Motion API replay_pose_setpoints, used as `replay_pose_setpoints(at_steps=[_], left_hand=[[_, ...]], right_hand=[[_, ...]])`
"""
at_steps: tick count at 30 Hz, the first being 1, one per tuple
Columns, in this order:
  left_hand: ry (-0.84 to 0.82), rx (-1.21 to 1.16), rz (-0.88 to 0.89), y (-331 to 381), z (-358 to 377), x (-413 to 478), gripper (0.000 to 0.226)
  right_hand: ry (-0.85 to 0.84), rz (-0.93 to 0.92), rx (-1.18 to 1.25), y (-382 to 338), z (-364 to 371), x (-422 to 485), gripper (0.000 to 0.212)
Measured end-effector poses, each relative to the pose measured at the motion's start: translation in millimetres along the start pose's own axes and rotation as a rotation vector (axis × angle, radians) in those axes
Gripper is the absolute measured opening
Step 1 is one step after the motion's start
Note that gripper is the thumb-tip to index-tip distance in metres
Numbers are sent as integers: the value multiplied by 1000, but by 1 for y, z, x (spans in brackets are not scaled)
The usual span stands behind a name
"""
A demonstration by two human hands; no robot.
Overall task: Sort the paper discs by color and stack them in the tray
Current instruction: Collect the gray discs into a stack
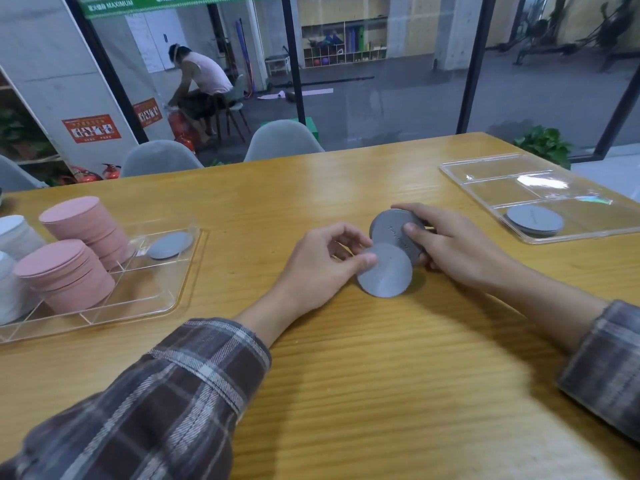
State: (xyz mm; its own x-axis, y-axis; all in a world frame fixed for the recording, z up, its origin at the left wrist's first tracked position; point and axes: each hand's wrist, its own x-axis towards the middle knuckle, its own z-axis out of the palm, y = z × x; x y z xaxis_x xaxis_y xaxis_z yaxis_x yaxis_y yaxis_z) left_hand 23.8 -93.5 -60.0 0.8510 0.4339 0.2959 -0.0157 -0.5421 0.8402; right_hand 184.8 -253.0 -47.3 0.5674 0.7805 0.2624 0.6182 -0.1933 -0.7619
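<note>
The left hand [322,268] pinches one grey disc [384,275] against the small grey stack [394,226] gripped by the right hand [450,244], mid-table; the right tray [502,171] holds only a short grey pile [535,220]; pink stacks [86,226], white stacks [17,237] and a stray grey disc [169,244] sit in the left tray [156,292], so most sorting seems undone.

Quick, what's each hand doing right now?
Left hand: pinching a single grey disc.
Right hand: gripping a small stack of grey discs.

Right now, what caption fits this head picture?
Left hand pinches a grey disc; right hand holds the grey stack.
</note>
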Motion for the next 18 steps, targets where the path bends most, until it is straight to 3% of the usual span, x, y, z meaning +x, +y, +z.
replay_pose_setpoints(at_steps=[4,12,18], left_hand=[[151,-115,-53,0,2,0,15],[228,-158,-118,6,4,-1,26],[247,164,-59,-3,4,1,34]], right_hand=[[-36,5,32,-4,4,-1,34],[-79,-49,107,-18,17,-11,31],[-64,-88,25,-18,25,-7,31]])
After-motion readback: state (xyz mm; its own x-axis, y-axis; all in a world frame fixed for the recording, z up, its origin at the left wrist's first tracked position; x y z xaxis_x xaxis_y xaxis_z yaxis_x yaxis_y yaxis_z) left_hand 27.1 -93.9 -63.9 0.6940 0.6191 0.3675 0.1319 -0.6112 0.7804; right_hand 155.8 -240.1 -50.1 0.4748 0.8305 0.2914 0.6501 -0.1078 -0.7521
